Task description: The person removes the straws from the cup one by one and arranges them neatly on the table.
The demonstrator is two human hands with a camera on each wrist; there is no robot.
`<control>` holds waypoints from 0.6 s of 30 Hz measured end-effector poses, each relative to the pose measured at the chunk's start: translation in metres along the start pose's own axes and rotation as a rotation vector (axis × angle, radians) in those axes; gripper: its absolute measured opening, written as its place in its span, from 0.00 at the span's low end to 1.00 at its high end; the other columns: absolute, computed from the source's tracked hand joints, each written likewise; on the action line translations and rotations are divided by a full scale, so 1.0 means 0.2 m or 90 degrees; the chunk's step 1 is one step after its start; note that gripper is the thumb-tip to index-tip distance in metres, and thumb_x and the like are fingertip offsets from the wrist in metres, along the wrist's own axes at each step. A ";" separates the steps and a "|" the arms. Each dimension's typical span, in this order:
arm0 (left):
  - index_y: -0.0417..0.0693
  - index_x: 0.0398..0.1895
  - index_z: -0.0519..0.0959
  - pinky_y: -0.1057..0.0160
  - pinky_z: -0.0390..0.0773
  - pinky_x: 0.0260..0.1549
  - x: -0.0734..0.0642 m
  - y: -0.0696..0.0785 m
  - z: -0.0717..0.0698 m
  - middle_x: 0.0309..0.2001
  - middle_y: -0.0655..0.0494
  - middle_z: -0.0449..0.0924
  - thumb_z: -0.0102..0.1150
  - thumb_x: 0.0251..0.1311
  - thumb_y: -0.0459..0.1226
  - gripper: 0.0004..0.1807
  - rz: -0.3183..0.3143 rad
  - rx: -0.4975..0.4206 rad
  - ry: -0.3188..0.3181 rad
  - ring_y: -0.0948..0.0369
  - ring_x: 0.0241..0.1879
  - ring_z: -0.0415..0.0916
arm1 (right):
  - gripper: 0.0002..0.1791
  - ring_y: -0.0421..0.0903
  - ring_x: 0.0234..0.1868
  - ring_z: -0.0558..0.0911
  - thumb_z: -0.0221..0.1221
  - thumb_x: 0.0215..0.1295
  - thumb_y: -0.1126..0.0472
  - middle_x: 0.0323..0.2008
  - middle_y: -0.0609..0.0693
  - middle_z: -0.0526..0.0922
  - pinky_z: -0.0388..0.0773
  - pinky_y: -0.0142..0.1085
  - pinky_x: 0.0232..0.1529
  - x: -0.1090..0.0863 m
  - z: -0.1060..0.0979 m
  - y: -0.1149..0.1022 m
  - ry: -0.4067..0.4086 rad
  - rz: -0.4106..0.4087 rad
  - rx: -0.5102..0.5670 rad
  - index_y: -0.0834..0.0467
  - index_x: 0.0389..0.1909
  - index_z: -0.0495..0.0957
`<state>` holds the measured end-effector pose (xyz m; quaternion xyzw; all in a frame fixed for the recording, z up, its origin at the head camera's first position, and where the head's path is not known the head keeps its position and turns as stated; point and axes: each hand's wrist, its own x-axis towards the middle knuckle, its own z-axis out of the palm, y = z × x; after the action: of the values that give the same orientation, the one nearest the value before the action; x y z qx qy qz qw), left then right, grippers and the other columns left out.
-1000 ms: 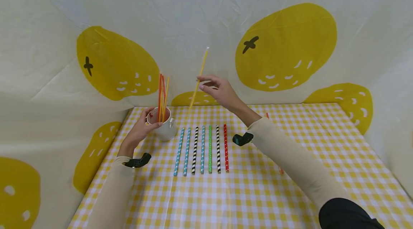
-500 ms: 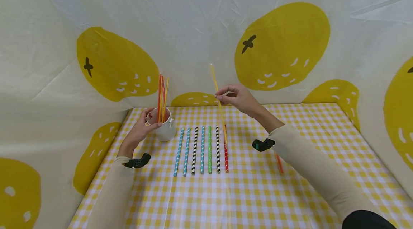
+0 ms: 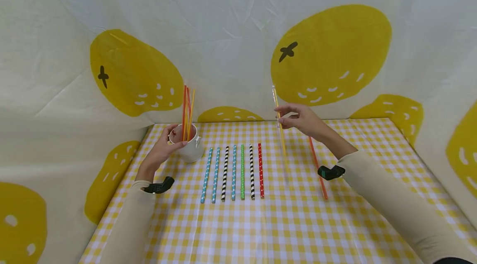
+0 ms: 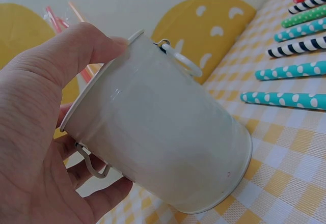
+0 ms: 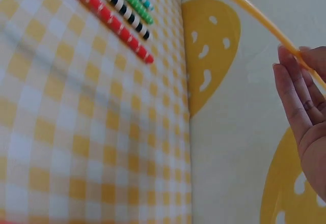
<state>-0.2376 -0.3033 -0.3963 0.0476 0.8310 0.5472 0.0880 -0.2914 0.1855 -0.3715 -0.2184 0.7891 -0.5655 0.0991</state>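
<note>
My left hand grips a small white metal pail at the table's back left. In the left wrist view the thumb lies over the pail's rim and the fingers reach round its side, near a wire loop. Several red and yellow straws lean upright inside the pail. My right hand pinches a long yellow straw between thumb and fingertips. It hangs nearly upright above the cloth, to the right of a red dotted straw. In the right wrist view that yellow straw slants past the fingertips.
Patterned paper straws lie in a row mid-table: blue dotted, black-striped and green dotted among them. An orange-red straw lies farther right, partly behind the right forearm. A fruit-print sheet rises behind the checked tablecloth.
My right hand has carried the yellow straw rightward and lower, from above the row to the right of the red dotted straw. The left hand and pail have not moved.
</note>
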 end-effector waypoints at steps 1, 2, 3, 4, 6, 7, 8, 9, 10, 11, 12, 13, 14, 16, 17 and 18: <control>0.45 0.81 0.46 0.35 0.52 0.68 0.00 0.00 0.00 0.79 0.38 0.39 0.64 0.68 0.39 0.47 0.000 -0.001 0.000 0.42 0.78 0.37 | 0.22 0.59 0.50 0.84 0.59 0.74 0.61 0.58 0.63 0.74 0.83 0.40 0.49 -0.02 -0.02 0.02 -0.004 0.005 -0.007 0.58 0.67 0.74; 0.45 0.81 0.46 0.35 0.53 0.68 0.00 0.00 0.00 0.79 0.38 0.40 0.64 0.68 0.39 0.47 0.001 -0.003 0.001 0.42 0.78 0.37 | 0.23 0.59 0.50 0.84 0.59 0.75 0.61 0.58 0.64 0.74 0.83 0.40 0.49 -0.03 -0.04 0.04 -0.008 0.008 -0.017 0.58 0.68 0.73; 0.45 0.81 0.46 0.36 0.53 0.68 0.00 0.00 0.00 0.79 0.38 0.40 0.65 0.68 0.39 0.47 0.002 -0.004 0.001 0.42 0.78 0.37 | 0.23 0.58 0.49 0.85 0.58 0.75 0.61 0.58 0.65 0.73 0.83 0.41 0.50 -0.05 -0.06 0.05 -0.012 0.009 -0.027 0.59 0.68 0.72; 0.45 0.81 0.46 0.36 0.53 0.68 0.00 0.00 0.00 0.79 0.38 0.40 0.65 0.68 0.39 0.47 0.002 -0.005 0.001 0.43 0.78 0.37 | 0.24 0.58 0.49 0.85 0.58 0.76 0.61 0.58 0.66 0.73 0.83 0.42 0.50 -0.06 -0.08 0.07 -0.016 0.010 -0.033 0.59 0.69 0.71; 0.45 0.81 0.46 0.36 0.53 0.68 0.00 0.00 0.00 0.79 0.38 0.40 0.65 0.68 0.39 0.47 0.001 -0.006 0.000 0.43 0.78 0.38 | 0.24 0.57 0.49 0.85 0.58 0.76 0.61 0.57 0.66 0.73 0.83 0.45 0.51 -0.10 -0.12 0.11 -0.020 0.016 -0.040 0.60 0.69 0.71; 0.45 0.81 0.46 0.36 0.53 0.68 0.00 0.00 0.00 0.79 0.38 0.40 0.65 0.68 0.39 0.47 0.002 -0.007 0.000 0.43 0.78 0.38 | 0.24 0.56 0.48 0.85 0.57 0.76 0.61 0.57 0.66 0.73 0.83 0.45 0.50 -0.11 -0.14 0.12 -0.020 0.018 -0.044 0.60 0.70 0.71; 0.45 0.81 0.46 0.36 0.53 0.68 0.00 0.00 0.00 0.79 0.38 0.40 0.65 0.68 0.39 0.47 0.002 -0.007 -0.001 0.43 0.78 0.38 | 0.24 0.57 0.48 0.85 0.57 0.76 0.62 0.56 0.66 0.73 0.82 0.46 0.51 -0.13 -0.15 0.14 -0.020 0.023 -0.048 0.60 0.70 0.70; 0.45 0.81 0.46 0.36 0.52 0.68 0.00 0.00 0.00 0.79 0.38 0.40 0.65 0.68 0.39 0.47 0.002 -0.006 -0.001 0.42 0.78 0.37 | 0.24 0.58 0.48 0.85 0.57 0.76 0.62 0.56 0.66 0.73 0.83 0.47 0.50 -0.14 -0.16 0.15 -0.021 0.029 -0.050 0.60 0.70 0.70; 0.45 0.81 0.46 0.35 0.52 0.69 0.00 0.00 0.00 0.79 0.39 0.39 0.65 0.68 0.39 0.47 0.002 -0.006 -0.001 0.42 0.78 0.37 | 0.24 0.58 0.47 0.86 0.57 0.76 0.62 0.55 0.66 0.73 0.83 0.47 0.50 -0.16 -0.18 0.16 -0.023 0.034 -0.058 0.61 0.70 0.70; 0.45 0.81 0.46 0.35 0.51 0.69 0.00 0.00 0.00 0.79 0.39 0.39 0.64 0.68 0.39 0.47 0.002 -0.005 -0.002 0.42 0.78 0.36 | 0.24 0.59 0.47 0.85 0.57 0.76 0.63 0.54 0.65 0.74 0.83 0.47 0.49 -0.17 -0.19 0.17 -0.025 0.040 -0.063 0.61 0.69 0.70; 0.45 0.81 0.46 0.35 0.51 0.69 0.00 0.00 0.00 0.79 0.39 0.39 0.64 0.68 0.39 0.47 0.001 -0.003 -0.001 0.42 0.78 0.36 | 0.24 0.59 0.47 0.85 0.57 0.76 0.63 0.54 0.66 0.74 0.83 0.48 0.49 -0.18 -0.20 0.18 -0.028 0.046 -0.070 0.61 0.69 0.70; 0.45 0.81 0.46 0.34 0.50 0.69 0.00 0.00 0.00 0.80 0.39 0.38 0.64 0.68 0.39 0.47 0.000 -0.002 -0.001 0.42 0.78 0.36 | 0.23 0.60 0.47 0.85 0.58 0.75 0.64 0.54 0.66 0.74 0.83 0.48 0.49 -0.20 -0.21 0.19 -0.031 0.052 -0.075 0.62 0.69 0.70; 0.45 0.81 0.46 0.34 0.50 0.69 0.00 0.00 0.00 0.80 0.39 0.38 0.64 0.68 0.39 0.47 -0.001 -0.001 -0.001 0.42 0.78 0.35 | 0.23 0.62 0.48 0.85 0.58 0.75 0.64 0.54 0.67 0.74 0.83 0.50 0.49 -0.21 -0.22 0.20 -0.035 0.057 -0.077 0.62 0.68 0.70; 0.45 0.81 0.46 0.33 0.49 0.70 0.00 0.00 0.00 0.80 0.39 0.38 0.64 0.68 0.39 0.46 -0.004 0.000 0.000 0.42 0.79 0.35 | 0.24 0.62 0.48 0.85 0.58 0.75 0.64 0.54 0.69 0.74 0.83 0.50 0.49 -0.23 -0.23 0.22 -0.041 0.064 -0.084 0.63 0.69 0.70; 0.45 0.81 0.46 0.33 0.49 0.70 -0.01 0.00 0.00 0.80 0.39 0.37 0.64 0.68 0.39 0.46 -0.005 0.001 0.001 0.42 0.79 0.35 | 0.24 0.64 0.49 0.84 0.58 0.75 0.65 0.55 0.70 0.74 0.83 0.51 0.49 -0.24 -0.24 0.23 -0.042 0.069 -0.083 0.63 0.69 0.69; 0.45 0.81 0.46 0.33 0.49 0.70 -0.01 0.01 0.00 0.80 0.39 0.37 0.64 0.68 0.39 0.46 -0.006 0.002 0.001 0.42 0.79 0.35 | 0.24 0.63 0.49 0.84 0.58 0.75 0.65 0.55 0.70 0.73 0.83 0.50 0.49 -0.25 -0.25 0.24 -0.043 0.074 -0.085 0.64 0.69 0.69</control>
<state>-0.2362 -0.3030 -0.3953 0.0433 0.8321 0.5455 0.0898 -0.2783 0.2626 -0.4039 -0.1968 0.8328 -0.4971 0.1434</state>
